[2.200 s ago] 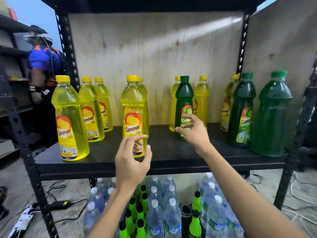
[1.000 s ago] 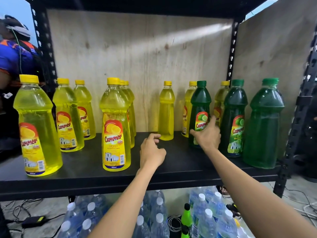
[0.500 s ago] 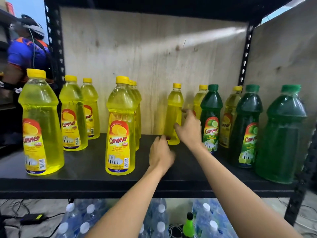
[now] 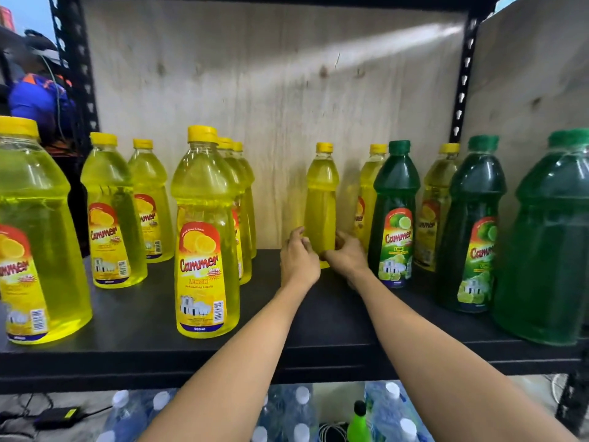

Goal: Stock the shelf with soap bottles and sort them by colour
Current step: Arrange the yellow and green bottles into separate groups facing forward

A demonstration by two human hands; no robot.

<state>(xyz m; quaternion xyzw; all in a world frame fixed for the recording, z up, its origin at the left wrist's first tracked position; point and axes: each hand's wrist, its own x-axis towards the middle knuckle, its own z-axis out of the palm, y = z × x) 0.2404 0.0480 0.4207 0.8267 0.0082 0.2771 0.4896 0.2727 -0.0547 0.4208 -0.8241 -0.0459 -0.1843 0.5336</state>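
Two bare forearms reach up and forward from the bottom of the frame, converging toward the middle. The left hand (image 4: 299,261) is seen from the back, fingers curled loosely inward and thumb raised at the top. The right hand (image 4: 345,255) sits just beside it (the two nearly touch at the knuckles), its fingers bent and wrapped round toward the left. Both wrists are held straight, in line with the forearms. The right forearm crosses the frame at the steeper slant.
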